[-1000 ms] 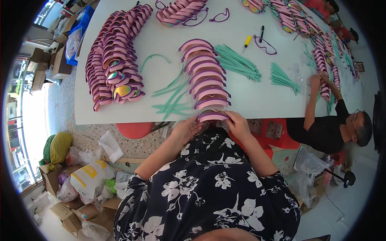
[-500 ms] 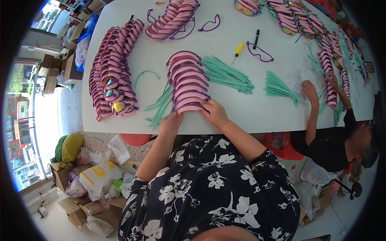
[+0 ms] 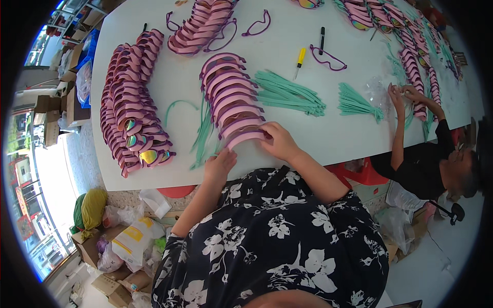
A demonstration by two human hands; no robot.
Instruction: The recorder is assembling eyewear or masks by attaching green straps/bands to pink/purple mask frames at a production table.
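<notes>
A row of pink-and-purple goggles (image 3: 231, 97) lies nested on the white table in front of me, teal straps trailing on both sides. My right hand (image 3: 280, 142) grips the right end of the nearest pair of goggles (image 3: 245, 136), thumb and fingers closed round it. At that pair's left end is my left hand (image 3: 220, 165), its fingers stretched out and their tips at or just beside the frame; contact is hard to make out. Teal straps (image 3: 204, 131) hang loose left of the row, and more teal straps (image 3: 290, 92) fan out to the right.
Stacked goggles (image 3: 131, 92) with mirrored lenses stand at left, another stack (image 3: 203, 25) farther back. Loose purple frames (image 3: 328, 59), a yellow screwdriver (image 3: 300, 57) and a black marker (image 3: 322, 38) lie beyond. At right a co-worker (image 3: 418, 159) handles things beside a teal strap bundle (image 3: 358, 100).
My view has turned slightly, shifting the table in the picture. My left hand has eased away from the nearest goggles' end, while the right keeps its grip. The co-worker's hands have come together.
</notes>
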